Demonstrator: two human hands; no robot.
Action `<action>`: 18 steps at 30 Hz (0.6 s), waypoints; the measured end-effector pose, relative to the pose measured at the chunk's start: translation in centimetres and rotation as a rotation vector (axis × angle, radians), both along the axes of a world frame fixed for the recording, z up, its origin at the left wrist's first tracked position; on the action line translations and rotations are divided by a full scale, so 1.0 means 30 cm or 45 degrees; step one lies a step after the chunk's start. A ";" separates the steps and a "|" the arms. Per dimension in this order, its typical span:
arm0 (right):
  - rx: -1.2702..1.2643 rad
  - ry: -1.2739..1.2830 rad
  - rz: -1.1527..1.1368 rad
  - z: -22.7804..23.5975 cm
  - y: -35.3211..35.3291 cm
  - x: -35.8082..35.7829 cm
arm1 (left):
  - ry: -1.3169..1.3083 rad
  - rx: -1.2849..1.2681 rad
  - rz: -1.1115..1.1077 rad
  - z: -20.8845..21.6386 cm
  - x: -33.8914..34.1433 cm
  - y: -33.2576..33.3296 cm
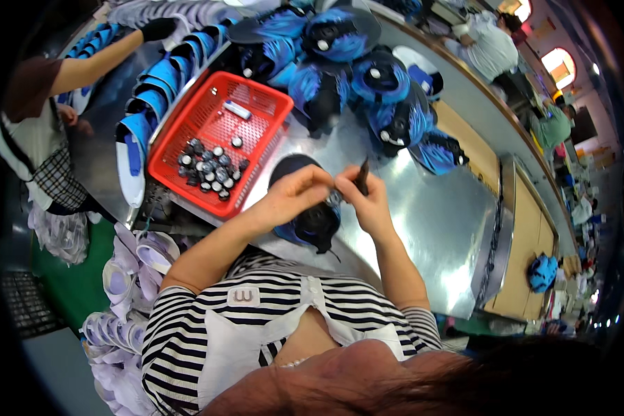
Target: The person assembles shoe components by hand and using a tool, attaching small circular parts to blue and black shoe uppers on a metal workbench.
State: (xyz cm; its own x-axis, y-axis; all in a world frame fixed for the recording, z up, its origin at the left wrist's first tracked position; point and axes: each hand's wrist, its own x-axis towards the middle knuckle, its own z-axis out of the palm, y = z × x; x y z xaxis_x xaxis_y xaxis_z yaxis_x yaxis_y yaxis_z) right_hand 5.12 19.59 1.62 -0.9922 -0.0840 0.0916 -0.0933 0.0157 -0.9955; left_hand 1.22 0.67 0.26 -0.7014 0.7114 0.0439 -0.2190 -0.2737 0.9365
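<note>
Shoe [313,226] beneath left grip [293,194] (can't tell state) — right grip [369,202] clamped on dark object [362,176].

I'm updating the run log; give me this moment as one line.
left hand: over blue-black shoe | right hand: gripping slim dark object | red basket: small black-and-white parts inside

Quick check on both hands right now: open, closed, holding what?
Left hand: fingers curled above the black-and-blue shoe; whether it grips anything cannot be told.
Right hand: closed, holding a slim dark tool.
</note>
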 end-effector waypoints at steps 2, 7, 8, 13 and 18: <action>0.219 0.179 -0.135 -0.015 -0.045 0.005 | -0.086 0.066 0.211 0.000 0.020 0.024; 0.020 0.345 -0.526 0.030 0.016 0.015 | 0.373 -0.142 0.321 -0.061 0.037 0.082; -0.259 0.284 -0.457 0.013 0.042 0.008 | 0.250 -0.041 0.305 -0.075 0.039 0.078; -1.142 -0.138 -0.069 -0.025 0.058 0.019 | -0.431 0.615 0.317 -0.082 -0.042 0.082; -0.955 -0.066 -0.069 -0.006 0.044 0.038 | -0.142 0.078 0.195 -0.042 -0.059 0.039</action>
State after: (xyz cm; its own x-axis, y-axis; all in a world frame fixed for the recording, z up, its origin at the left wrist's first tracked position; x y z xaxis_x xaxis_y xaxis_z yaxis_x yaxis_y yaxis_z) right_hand 6.26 20.90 1.46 -0.9978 0.0317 0.0582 -0.0645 -0.6650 -0.7441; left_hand -0.56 1.82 -1.00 -0.8044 0.5941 -0.0004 -0.2721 -0.3679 0.8892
